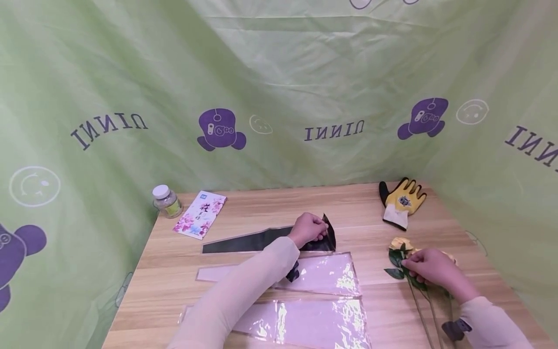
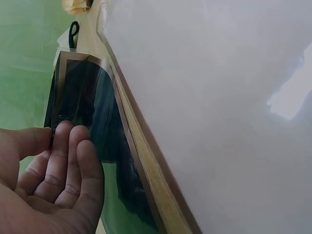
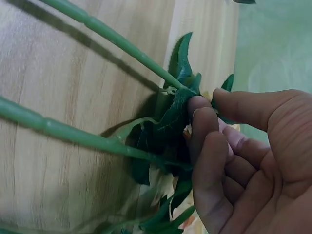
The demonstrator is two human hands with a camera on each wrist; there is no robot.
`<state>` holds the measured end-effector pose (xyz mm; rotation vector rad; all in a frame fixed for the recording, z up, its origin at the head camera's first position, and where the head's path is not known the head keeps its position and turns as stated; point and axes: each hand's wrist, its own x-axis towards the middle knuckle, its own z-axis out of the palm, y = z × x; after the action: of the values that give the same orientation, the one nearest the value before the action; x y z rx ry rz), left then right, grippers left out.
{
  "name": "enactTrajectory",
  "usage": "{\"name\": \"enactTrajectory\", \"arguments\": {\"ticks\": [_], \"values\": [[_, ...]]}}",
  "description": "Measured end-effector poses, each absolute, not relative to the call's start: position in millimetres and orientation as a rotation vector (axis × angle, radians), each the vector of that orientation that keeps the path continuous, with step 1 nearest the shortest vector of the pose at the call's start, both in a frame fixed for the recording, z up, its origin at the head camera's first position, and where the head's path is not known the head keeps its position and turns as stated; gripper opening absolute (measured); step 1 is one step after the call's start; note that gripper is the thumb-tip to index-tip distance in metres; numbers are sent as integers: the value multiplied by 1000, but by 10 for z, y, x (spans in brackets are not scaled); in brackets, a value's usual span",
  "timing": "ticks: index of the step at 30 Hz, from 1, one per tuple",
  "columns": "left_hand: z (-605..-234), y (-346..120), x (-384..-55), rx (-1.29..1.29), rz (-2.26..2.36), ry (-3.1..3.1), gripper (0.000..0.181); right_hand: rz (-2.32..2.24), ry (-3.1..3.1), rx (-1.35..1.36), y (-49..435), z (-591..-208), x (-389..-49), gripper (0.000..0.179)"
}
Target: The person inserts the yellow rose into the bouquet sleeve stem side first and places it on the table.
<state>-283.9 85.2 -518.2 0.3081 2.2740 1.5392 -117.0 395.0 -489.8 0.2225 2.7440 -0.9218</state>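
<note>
My left hand (image 1: 308,228) pinches the upper edge of a black tapered flower sleeve (image 1: 257,240), whose wide right end stands raised off the table. In the left wrist view, thumb and forefinger meet at the edge of that dark film (image 2: 85,92). Toward the right side, my right hand (image 1: 436,269) grips an artificial yellow rose just below its bloom (image 1: 400,243). Dark leaves (image 3: 173,114) and green stems (image 3: 122,46) show by the fingers in the right wrist view. Other roses lie alongside, partly hidden under the hand.
Two pale clear-edged sleeves, the nearer one (image 1: 320,320) and the middle one (image 1: 327,274), lie before the black one. At the back left stand a white-capped jar (image 1: 167,201) and a floral packet (image 1: 201,214). A yellow-black glove (image 1: 402,201) lies back right; green curtain (image 1: 279,87) encloses the table.
</note>
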Motion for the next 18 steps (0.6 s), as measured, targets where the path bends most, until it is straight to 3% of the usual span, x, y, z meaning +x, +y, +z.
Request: {"name": "enactTrajectory", "arguments": {"ticks": [18], "values": [[-5218, 865, -2838, 324, 1526, 2291, 12, -758, 2796, 171, 3608, -4900, -1380, 42]]}}
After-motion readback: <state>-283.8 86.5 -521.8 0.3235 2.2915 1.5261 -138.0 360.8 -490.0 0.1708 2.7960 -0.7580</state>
